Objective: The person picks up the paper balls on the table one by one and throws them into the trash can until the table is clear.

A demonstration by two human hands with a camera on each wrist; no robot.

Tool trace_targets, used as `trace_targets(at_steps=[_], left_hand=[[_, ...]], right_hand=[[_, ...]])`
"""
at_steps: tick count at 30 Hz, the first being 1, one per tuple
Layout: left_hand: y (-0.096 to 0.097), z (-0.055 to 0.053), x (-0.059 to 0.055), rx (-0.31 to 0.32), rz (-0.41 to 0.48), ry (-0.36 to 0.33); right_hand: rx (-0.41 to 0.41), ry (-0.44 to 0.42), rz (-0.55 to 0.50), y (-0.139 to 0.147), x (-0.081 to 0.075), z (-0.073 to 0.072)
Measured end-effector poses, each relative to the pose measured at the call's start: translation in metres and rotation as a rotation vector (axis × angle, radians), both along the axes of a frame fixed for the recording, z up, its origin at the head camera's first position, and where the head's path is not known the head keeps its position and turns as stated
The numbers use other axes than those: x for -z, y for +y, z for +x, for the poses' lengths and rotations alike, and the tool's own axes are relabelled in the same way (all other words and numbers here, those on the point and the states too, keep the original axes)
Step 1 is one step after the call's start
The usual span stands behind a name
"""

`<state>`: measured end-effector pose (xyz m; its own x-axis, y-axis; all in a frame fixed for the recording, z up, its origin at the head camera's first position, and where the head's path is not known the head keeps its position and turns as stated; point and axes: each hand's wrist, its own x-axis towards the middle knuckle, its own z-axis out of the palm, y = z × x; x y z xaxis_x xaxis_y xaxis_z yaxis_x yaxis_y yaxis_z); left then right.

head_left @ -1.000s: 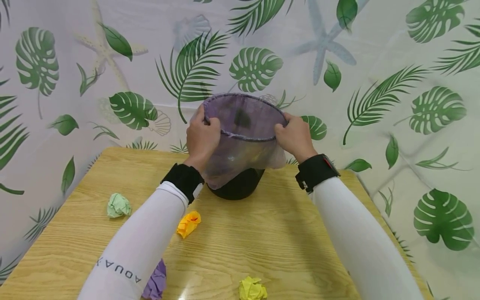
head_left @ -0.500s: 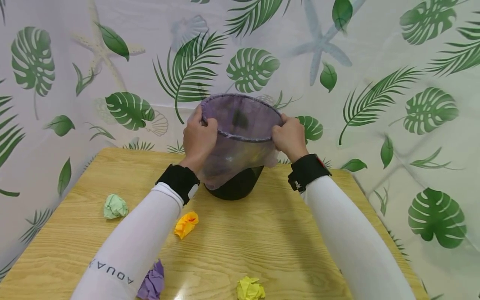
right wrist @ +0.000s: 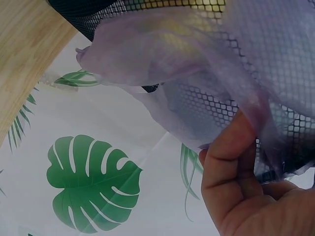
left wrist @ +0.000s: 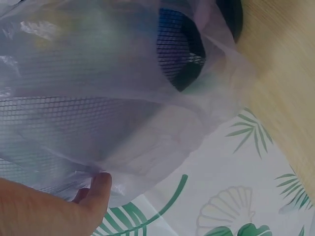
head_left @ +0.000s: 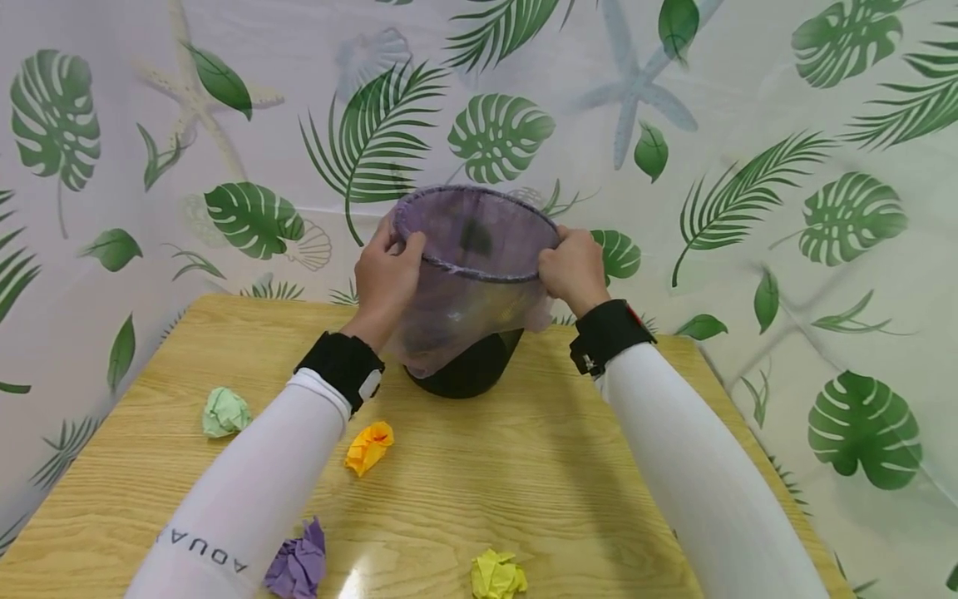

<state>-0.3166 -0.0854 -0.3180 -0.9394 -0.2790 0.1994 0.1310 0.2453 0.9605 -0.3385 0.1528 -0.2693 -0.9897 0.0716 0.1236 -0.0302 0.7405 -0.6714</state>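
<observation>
Green paper (head_left: 225, 413), purple paper (head_left: 299, 561) and orange paper (head_left: 369, 448) on the table (head_left: 427, 507); left hand (head_left: 386, 274), fingers clamped on the bag (head_left: 471, 304) at the rim; bin (head_left: 466, 372), bag draped over it; yellow paper (head_left: 497, 574); right hand (head_left: 576, 264), clamped likewise.

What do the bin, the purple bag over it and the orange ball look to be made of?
Bin: dark, dull mesh, metal or plastic; the grid shows in both wrist views.
Purple bag: likely thin plastic film, see-through with glossy wrinkles.
Orange ball: probably matte paper, judging by its sharp creases.
</observation>
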Motion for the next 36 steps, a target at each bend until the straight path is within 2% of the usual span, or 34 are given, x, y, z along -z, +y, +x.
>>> trace_targets(at_steps=[2,7,12,19,21,23,27,29,32,36], left_hand=[[-0.003,0.001,0.003,0.007,0.008,-0.002],[-0.008,0.003,0.011,-0.027,0.054,0.020],[-0.014,0.006,0.021,-0.102,0.093,0.095],[-0.025,0.013,0.042,-0.218,0.058,0.189],[-0.030,0.016,0.052,-0.236,0.037,0.172],[-0.034,0.020,0.062,-0.229,0.002,0.119],[-0.043,0.029,0.083,-0.160,-0.136,-0.049],[-0.047,0.035,0.091,-0.095,-0.241,-0.129],[-0.053,0.044,0.102,0.038,-0.429,-0.213],[-0.056,0.054,0.108,0.268,-0.691,-0.260]], right_hand=[[-0.001,0.002,0.004,0.000,0.000,0.000],[-0.005,0.001,0.014,0.002,0.001,-0.001],[-0.016,-0.018,-0.002,0.004,0.001,-0.002],[-0.016,-0.023,0.003,0.005,0.001,-0.003],[-0.015,-0.025,0.009,0.004,0.000,-0.003],[-0.017,-0.024,0.010,0.004,0.000,-0.003],[-0.024,-0.012,0.011,0.003,-0.001,-0.003],[-0.033,0.002,0.013,0.002,0.000,-0.002],[-0.032,0.019,0.025,0.001,0.000,-0.001],[-0.021,0.024,0.028,0.000,0.000,-0.001]])
